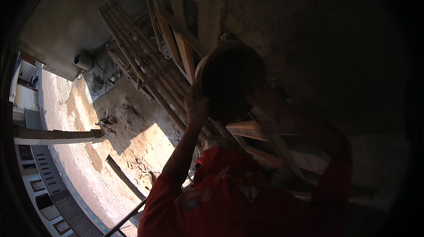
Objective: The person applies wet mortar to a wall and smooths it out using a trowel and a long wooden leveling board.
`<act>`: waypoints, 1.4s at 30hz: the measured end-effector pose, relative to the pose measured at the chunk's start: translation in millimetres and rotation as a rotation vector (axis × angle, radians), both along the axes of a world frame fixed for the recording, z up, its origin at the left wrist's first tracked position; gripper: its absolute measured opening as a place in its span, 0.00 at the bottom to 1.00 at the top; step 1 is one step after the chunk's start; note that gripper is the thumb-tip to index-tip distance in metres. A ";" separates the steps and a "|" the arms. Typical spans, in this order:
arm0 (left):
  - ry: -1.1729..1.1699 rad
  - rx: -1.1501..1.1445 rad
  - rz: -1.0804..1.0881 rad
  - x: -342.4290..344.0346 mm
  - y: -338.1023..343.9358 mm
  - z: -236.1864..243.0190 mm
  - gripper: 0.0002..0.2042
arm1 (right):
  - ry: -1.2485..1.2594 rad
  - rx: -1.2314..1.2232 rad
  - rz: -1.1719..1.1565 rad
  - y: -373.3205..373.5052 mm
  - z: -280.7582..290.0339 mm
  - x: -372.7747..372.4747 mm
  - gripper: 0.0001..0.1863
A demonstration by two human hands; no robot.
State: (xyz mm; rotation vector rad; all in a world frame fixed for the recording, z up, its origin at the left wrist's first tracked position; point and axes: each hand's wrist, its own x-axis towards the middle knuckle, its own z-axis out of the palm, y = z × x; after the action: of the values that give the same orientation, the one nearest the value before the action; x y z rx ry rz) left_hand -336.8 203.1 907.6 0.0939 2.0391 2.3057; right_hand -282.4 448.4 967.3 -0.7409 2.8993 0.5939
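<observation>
A dark round bucket (232,82) is raised in front of me, tilted so that a broad round face shows almost black. My left hand (197,108) is closed on its lower left side, the forearm bare below a red sleeve. At the bucket's lower right side is my right hand (264,101), deep in shadow; it grips there too, though its fingers show only faintly. Whatever the bucket contains is too dark to make out.
Long poles (148,67) lie bundled beyond my left arm. Wooden frames (254,131) lean by the dark wall (318,51). A small bucket (83,60) rests farther back at left. Rubble (143,168) and a pillar (57,136) are near the sunlit paving (84,148).
</observation>
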 end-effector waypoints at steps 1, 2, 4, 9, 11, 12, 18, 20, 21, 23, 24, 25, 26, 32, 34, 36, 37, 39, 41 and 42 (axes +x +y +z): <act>0.039 -0.013 0.001 -1.9 2.7 -3.2 0.33 | -0.187 -0.078 -0.092 0.5 11.3 2.1 0.28; 0.078 -0.025 0.002 -3.3 4.9 -6.2 0.33 | -0.374 -0.157 -0.183 1.4 17.4 3.4 0.29; 0.081 -0.026 -0.010 -1.8 11.2 -12.2 0.33 | -0.104 -0.270 -0.141 6.3 7.2 0.8 0.31; 0.004 -0.130 -0.005 8.4 13.1 9.5 0.32 | -0.084 -0.158 -0.055 -9.4 3.4 -1.7 0.33; -0.016 -0.043 -0.036 6.9 22.8 14.5 0.32 | 0.089 -0.086 0.080 -3.1 14.5 22.9 0.31; 0.001 -0.109 -0.032 6.7 26.7 12.0 0.32 | -0.037 -0.177 -0.025 1.4 20.2 25.5 0.31; 0.061 -0.227 0.027 14.7 45.3 -5.1 0.32 | 0.134 -0.220 -0.186 11.2 14.9 10.9 0.23; 0.054 -0.179 0.019 17.4 49.5 5.0 0.32 | 0.125 -0.097 -0.126 5.5 13.6 13.4 0.23; 0.037 -0.168 0.010 18.2 50.8 9.7 0.32 | 0.148 -0.084 -0.115 6.3 5.8 20.4 0.23; 0.004 -0.143 -0.006 19.9 51.0 18.7 0.32 | 0.194 -0.053 -0.089 7.8 -8.3 33.7 0.22; 0.007 -0.222 0.012 22.2 53.5 19.6 0.32 | -0.020 -0.069 -0.069 14.6 -8.6 35.9 0.23; 0.005 -0.301 0.039 27.5 56.0 19.4 0.32 | -0.057 -0.105 -0.161 13.1 -2.7 34.9 0.25; 0.003 -0.380 0.066 31.3 59.2 19.3 0.32 | -0.095 -0.142 -0.253 10.5 2.9 33.5 0.27; 0.178 -0.505 0.074 48.3 81.0 4.2 0.33 | -0.017 -0.178 -0.538 -2.3 -15.3 18.0 0.29; 0.116 -0.421 0.089 50.8 86.8 7.3 0.33 | 0.087 -0.128 -0.441 -0.5 -52.0 26.3 0.25; 0.109 -0.365 0.109 54.1 82.1 4.3 0.33 | 0.177 0.048 -0.170 -1.4 -71.0 44.0 0.19; 0.136 -0.353 0.084 56.7 86.3 -0.6 0.34 | 0.258 0.271 -0.065 17.3 -109.8 59.4 0.19; 0.161 -0.378 0.082 57.1 79.2 -6.3 0.34 | -0.076 0.085 -0.185 21.1 -101.1 55.7 0.19; 0.161 -0.421 0.076 53.4 70.2 1.4 0.35 | -0.117 -0.375 -0.456 16.1 -30.7 48.2 0.21; 0.206 -0.426 0.078 51.7 67.4 5.1 0.35 | 0.049 -0.425 -0.419 19.4 -21.1 52.4 0.21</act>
State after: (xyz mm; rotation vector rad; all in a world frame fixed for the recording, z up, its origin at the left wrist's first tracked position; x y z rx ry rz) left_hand -285.1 270.5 912.7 0.2419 2.6304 1.9122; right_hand -230.1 467.8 946.2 -0.1269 3.1194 -0.0517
